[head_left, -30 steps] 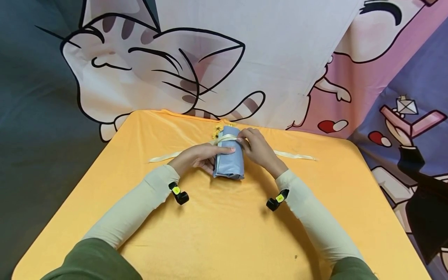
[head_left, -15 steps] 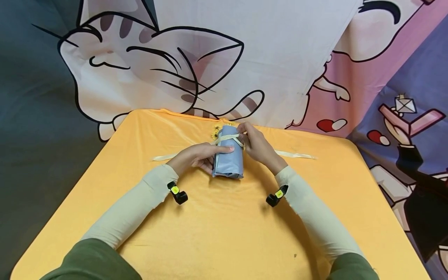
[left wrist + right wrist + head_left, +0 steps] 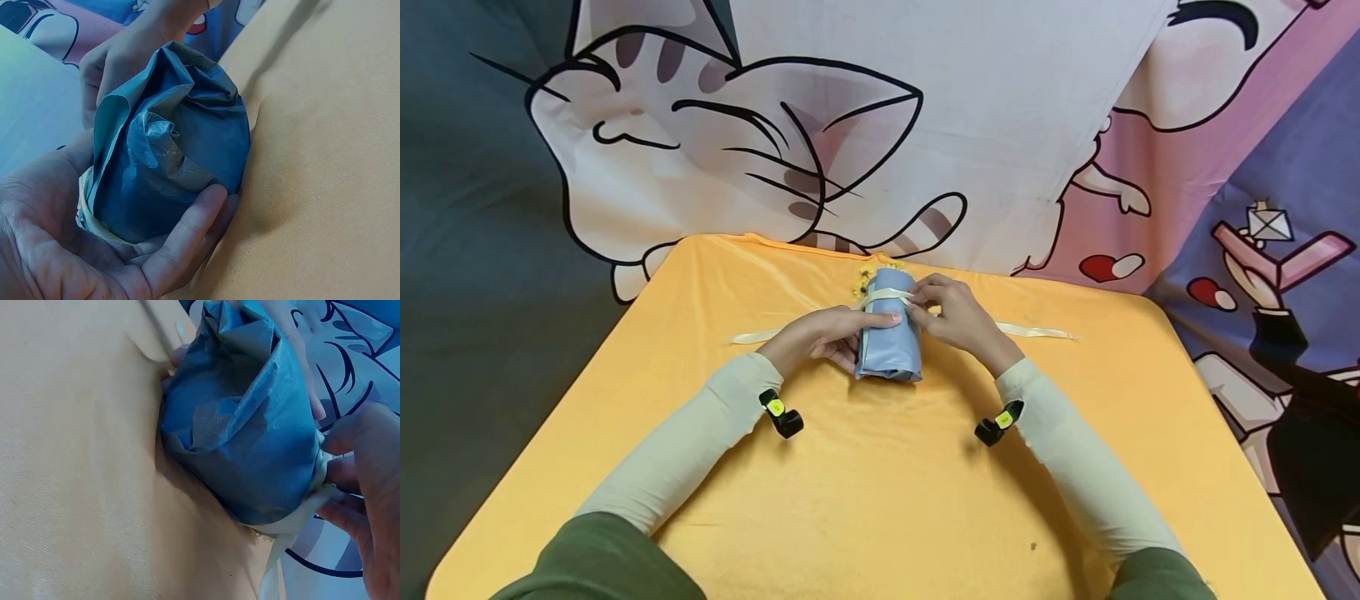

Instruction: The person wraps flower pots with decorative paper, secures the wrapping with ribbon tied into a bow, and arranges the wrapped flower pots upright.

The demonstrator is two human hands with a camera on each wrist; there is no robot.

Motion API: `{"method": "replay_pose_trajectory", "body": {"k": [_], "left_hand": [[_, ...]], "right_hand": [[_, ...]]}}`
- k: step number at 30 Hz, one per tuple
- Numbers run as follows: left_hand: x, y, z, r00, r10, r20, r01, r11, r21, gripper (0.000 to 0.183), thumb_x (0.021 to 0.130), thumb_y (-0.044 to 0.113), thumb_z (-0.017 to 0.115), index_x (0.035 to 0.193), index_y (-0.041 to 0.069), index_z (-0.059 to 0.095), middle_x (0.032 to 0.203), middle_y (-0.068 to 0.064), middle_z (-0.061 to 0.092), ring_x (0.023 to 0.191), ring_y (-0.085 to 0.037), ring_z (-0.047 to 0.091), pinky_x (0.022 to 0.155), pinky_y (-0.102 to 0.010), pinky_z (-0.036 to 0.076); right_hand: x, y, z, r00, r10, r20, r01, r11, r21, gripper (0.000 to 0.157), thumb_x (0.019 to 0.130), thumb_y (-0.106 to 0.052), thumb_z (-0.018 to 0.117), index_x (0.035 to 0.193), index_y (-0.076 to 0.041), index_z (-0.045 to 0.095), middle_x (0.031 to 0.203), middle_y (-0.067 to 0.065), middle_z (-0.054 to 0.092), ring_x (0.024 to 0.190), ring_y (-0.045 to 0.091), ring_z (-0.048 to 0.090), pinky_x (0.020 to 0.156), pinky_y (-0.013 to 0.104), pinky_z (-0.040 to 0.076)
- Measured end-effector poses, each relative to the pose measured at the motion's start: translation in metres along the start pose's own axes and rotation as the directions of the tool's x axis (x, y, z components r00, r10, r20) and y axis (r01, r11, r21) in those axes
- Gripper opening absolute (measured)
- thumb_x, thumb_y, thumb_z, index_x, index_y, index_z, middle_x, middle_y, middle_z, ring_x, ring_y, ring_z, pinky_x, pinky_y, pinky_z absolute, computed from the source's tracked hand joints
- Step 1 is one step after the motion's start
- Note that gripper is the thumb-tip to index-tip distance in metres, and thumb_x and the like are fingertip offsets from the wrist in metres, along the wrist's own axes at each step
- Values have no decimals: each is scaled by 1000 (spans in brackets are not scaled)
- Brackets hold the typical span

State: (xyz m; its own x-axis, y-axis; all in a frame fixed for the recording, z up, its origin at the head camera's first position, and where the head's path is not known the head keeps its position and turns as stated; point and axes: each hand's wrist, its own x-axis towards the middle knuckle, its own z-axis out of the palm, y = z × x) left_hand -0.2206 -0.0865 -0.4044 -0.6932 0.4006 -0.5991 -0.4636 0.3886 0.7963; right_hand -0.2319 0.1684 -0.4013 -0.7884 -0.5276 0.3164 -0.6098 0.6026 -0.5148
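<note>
A bouquet wrapped in blue paper (image 3: 891, 354) lies on the table, its folded paper end toward me. Small yellow flowers (image 3: 861, 285) show at its far end. Around its upper part runs a cream ribbon (image 3: 887, 294). My left hand (image 3: 829, 332) grips the wrap from the left, thumb across the top and fingers curled under the side, as the left wrist view shows. At the right edge, my right hand (image 3: 957, 315) pinches the ribbon between thumb and fingers. In the right wrist view a ribbon tail (image 3: 272, 565) hangs below those fingers (image 3: 350, 512).
An orange-yellow cloth covers the table (image 3: 865, 500). Pale ribbon lengths lie on it to the left (image 3: 756, 337) and right (image 3: 1036, 332) of the bouquet; the hands hide whether they join the band. A cartoon cat curtain (image 3: 1000, 125) hangs behind the far edge.
My right hand rose slightly with a loose bit of ribbon, then came back down against the bouquet's right side. The left ribbon end slid a little rightward. My left hand keeps its grip.
</note>
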Motion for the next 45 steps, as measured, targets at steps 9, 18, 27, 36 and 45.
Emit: {"method": "replay_pose_trajectory", "body": {"k": [9,18,27,36,45], "left_hand": [[1,-1,0,1000,3,-6,-3,1000,-2,71,101,65,75,131,2,66,98,-15,76,80,-26,78,74,-41,71],[2,-2,1,1000,1,-6,-1,1000,-1,76,100,67,76,137,2,63,105,-17,75,86,-28,77,77,-42,71],[3,-2,1,1000,19,7,-19,1000,6,78,100,68,75,148,10,56,112,-19,74,89,-27,77,77,-42,71],[4,-3,1,1000,16,-3,-16,1000,8,79,99,68,75,147,7,56,114,-20,72,90,-28,76,79,-43,72],[5,-4,-1,1000,21,-1,-21,1000,8,78,99,67,77,141,3,61,113,-20,72,88,-29,76,79,-43,72]], "right_hand": [[2,-14,-15,973,214,81,-228,939,258,26,115,-25,65,104,-4,75,114,17,65,102,31,57,91,45,50],[0,-17,-25,955,261,140,-284,941,185,27,115,-31,67,104,-9,78,81,12,69,72,19,60,69,32,51],[1,-39,-43,970,210,126,-218,975,47,22,111,-30,73,113,-10,82,69,7,69,57,20,67,59,34,52],[-2,-25,-82,797,318,514,-434,893,120,46,108,-41,77,78,-7,69,59,-1,61,50,11,56,54,30,54],[-15,-18,-124,832,259,490,-344,935,90,20,108,-33,80,105,-13,82,79,5,69,44,12,47,45,28,43]]}}
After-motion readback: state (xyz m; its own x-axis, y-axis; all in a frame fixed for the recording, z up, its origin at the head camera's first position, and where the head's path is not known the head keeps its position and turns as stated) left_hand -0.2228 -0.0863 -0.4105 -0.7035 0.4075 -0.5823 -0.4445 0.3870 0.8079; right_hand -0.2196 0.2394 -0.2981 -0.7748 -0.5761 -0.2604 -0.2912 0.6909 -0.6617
